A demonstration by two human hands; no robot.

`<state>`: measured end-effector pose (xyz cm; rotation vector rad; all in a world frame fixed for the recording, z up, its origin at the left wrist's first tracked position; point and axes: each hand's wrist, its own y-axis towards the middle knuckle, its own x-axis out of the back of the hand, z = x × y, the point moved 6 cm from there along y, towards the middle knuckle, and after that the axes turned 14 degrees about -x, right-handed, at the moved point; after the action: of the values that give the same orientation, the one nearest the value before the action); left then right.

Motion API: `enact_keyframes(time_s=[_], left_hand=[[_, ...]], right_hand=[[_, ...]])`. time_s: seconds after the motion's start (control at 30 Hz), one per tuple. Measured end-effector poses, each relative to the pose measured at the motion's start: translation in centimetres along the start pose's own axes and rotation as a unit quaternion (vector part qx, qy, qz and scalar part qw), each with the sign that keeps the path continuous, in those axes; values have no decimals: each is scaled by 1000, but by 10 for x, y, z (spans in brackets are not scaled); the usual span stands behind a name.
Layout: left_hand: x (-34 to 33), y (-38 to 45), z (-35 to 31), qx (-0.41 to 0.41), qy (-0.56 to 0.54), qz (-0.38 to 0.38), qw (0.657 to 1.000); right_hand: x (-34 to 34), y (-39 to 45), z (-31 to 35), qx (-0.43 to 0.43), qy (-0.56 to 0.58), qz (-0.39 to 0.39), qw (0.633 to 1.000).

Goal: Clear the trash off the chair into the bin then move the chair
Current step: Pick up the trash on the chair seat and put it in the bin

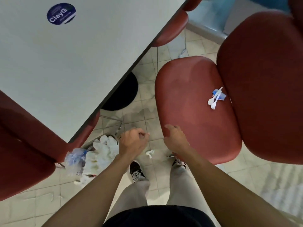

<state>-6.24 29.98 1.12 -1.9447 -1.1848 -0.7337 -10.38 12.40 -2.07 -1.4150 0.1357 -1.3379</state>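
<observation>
A red padded chair (193, 99) stands to my right, seat facing me. Near the seat's back lie a white plastic spoon and fork (214, 99) on a blue wrapper scrap (222, 96). My right hand (175, 139) grips the seat's front edge, thumb on top. My left hand (132, 141) hovers beside the bin (105, 149), fingers curled, a small white bit showing at its fingertips. The bin, low on the floor under the table corner, is stuffed with white crumpled paper and a clear plastic bag (74, 158).
A white table (65, 54) with a blue round sticker fills the upper left; its black round base (123, 94) rests on the tiled floor. Other red chairs are tucked at the left (21, 145) and far side (172, 30). A crumpled tissue (150, 153) lies on the floor by my feet.
</observation>
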Motion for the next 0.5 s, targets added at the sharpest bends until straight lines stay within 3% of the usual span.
enact_keyframes(time_s=[0.2,0.5], left_hand=[[-52,52,-84,-48,-6,30,998],[-165,177,-192,-93,25,109,989]], right_hand=[[64,51,-60,-7,19,-18,1000],[160,162,-151,-70,146,-30,986]])
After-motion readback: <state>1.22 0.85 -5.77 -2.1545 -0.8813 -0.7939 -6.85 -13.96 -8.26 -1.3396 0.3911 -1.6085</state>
